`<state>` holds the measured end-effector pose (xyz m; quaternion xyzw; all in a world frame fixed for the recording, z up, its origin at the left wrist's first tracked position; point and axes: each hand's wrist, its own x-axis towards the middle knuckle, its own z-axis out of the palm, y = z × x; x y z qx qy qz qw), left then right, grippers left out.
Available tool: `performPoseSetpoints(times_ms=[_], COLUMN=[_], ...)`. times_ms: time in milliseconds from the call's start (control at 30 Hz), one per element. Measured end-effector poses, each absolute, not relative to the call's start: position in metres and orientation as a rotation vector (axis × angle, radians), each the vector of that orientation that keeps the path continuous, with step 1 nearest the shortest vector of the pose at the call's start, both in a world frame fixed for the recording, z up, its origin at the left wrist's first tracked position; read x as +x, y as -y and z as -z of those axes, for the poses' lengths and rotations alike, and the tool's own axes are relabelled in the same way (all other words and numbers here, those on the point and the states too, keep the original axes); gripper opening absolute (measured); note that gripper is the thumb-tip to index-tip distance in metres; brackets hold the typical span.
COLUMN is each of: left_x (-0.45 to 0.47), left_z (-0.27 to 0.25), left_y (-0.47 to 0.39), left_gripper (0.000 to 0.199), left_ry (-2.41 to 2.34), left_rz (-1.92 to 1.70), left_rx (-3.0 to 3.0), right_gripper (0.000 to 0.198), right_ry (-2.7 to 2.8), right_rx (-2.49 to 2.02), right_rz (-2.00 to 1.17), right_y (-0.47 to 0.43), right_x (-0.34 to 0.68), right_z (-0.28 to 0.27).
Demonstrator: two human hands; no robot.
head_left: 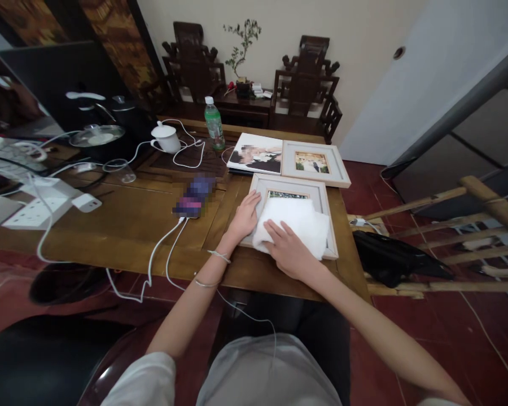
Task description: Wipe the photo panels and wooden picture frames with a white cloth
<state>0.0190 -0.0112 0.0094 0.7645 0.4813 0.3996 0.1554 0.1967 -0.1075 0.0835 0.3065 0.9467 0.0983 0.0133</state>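
A light-coloured picture frame [331, 234] lies flat near the table's front edge, a photo partly showing at its upper middle. Over its middle and lower part is a folded white cloth [307, 217], which hides much of the picture. My right hand [288, 245] holds the cloth from above, pressing it onto the frame with the fingers slightly apart. At the frame's left side, my left hand [246, 215] grips the edge, its fingers over the border. Behind lie a second framed photo [336, 164] and a white-edged photo panel [260, 148].
A green-labelled bottle [214, 124] and a lidded white cup [166, 138] stand farther back. Left of my hands lies a phone [193, 197] with a cable trailing off the table's front edge. A power strip [42, 208] and a dark pot [104, 144] are farther left.
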Motion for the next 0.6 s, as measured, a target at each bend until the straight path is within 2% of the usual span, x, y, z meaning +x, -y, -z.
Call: performPoseSetpoints(times_ms=[167, 300, 467, 600], left_x=[0.016, 0.015, 0.018, 0.019], left_z=[-0.012, -0.010, -0.006, -0.004], left_y=[0.011, 0.012, 0.013, 0.013], left_gripper=[0.046, 0.046, 0.047, 0.050], left_ry=[-1.366, -1.339, -1.339, -1.373], left_rz=[-1.143, -1.149, -1.162, -1.141], left_rx=[2.242, 2.251, 2.186, 2.147], right_gripper=[0.031, 0.034, 0.037, 0.040], right_ry=[-3.022, -3.011, -2.916, -2.914], right_rx=[0.998, 1.079, 1.145, 1.088], right_rz=[-0.303, -0.224, -0.270, -0.214], right_y=[0.105, 0.114, 0.123, 0.118], right_x=[0.190, 0.228, 0.281, 0.282], right_z=[-0.076, -0.080, -0.089, -0.093])
